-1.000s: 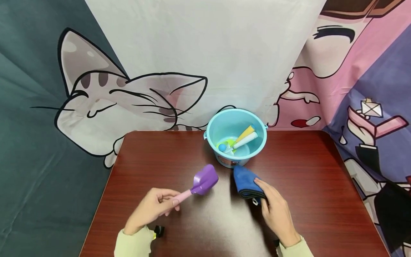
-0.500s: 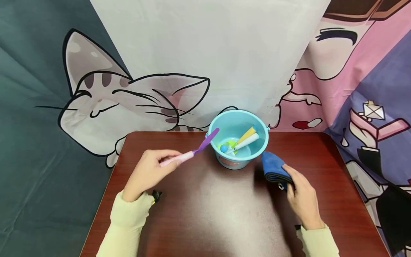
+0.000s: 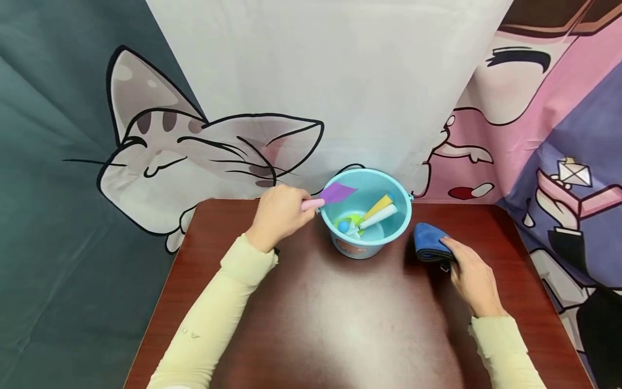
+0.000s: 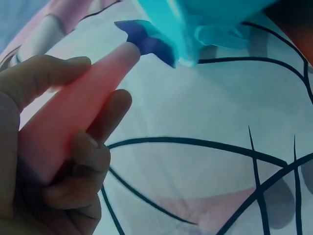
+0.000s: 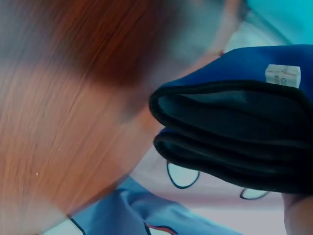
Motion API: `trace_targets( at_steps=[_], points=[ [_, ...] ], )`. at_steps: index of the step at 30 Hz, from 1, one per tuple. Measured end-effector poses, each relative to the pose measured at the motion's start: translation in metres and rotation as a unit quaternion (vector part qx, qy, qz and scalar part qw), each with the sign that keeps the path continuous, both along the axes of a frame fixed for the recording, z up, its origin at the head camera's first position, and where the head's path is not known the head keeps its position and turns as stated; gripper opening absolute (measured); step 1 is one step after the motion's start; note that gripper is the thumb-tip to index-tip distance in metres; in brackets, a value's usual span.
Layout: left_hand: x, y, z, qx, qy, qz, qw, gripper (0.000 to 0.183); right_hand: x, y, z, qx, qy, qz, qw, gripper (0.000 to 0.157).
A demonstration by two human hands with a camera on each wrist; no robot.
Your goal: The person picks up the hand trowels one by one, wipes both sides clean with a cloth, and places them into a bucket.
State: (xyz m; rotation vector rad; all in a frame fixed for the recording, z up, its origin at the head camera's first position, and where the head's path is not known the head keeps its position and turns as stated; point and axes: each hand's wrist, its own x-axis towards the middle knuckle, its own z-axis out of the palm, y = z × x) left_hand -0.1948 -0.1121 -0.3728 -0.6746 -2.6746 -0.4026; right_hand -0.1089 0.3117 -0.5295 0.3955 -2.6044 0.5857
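My left hand (image 3: 281, 216) grips the pink handle (image 4: 78, 110) of a toy shovel, its fingers curled round it. The shovel's purple blade (image 3: 337, 193) overlaps the left rim of a light blue toy bucket (image 3: 353, 250) in the head view. Inside the bucket lie a yellow-handled toy tool (image 3: 379, 206) and a white-handled one (image 3: 380, 215), with a small blue round piece (image 3: 343, 227) and green parts. To the right of the bucket, my right hand (image 3: 473, 278) holds a folded blue cloth pouch (image 3: 430, 239) with black edging; its folded layers and white tag (image 5: 283, 76) show in the right wrist view.
The bucket stands at the back edge of a dark reddish-brown table (image 3: 335, 324). Directly behind it hangs a printed cloth backdrop (image 3: 311, 70) with cartoon figures. The pouch casts a shadow on the tabletop.
My left hand has moved up and right with the shovel, bringing its blade from the table's middle to the bucket's rim. My right hand has carried the pouch rightward, away from the bucket's front.
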Motion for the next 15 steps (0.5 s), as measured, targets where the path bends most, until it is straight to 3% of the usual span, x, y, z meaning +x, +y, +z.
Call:
trace_targets(
  at_steps=[3, 7, 11, 15],
  points=[
    [-0.011, 0.013, -0.004, -0.043, 0.023, -0.003, 0.9988, 0.036, -0.009, 0.007, -0.009, 0.018, -0.008, 0.020, 1.000, 0.063],
    [-0.022, 0.028, -0.007, -0.099, 0.025, -0.009, 0.9947, 0.042, -0.017, 0.014, -0.023, 0.040, -0.027, 0.085, 0.995, 0.064],
    [-0.031, 0.040, -0.010, -0.147, -0.004, -0.010, 0.9891, 0.033, -0.018, 0.018, -0.037, 0.059, -0.049, 0.148, 0.986, 0.062],
    [-0.038, 0.049, -0.015, -0.189, -0.036, -0.019, 0.9812, 0.028, -0.013, 0.024, -0.051, 0.077, -0.073, 0.171, 0.980, 0.061]
  ],
)
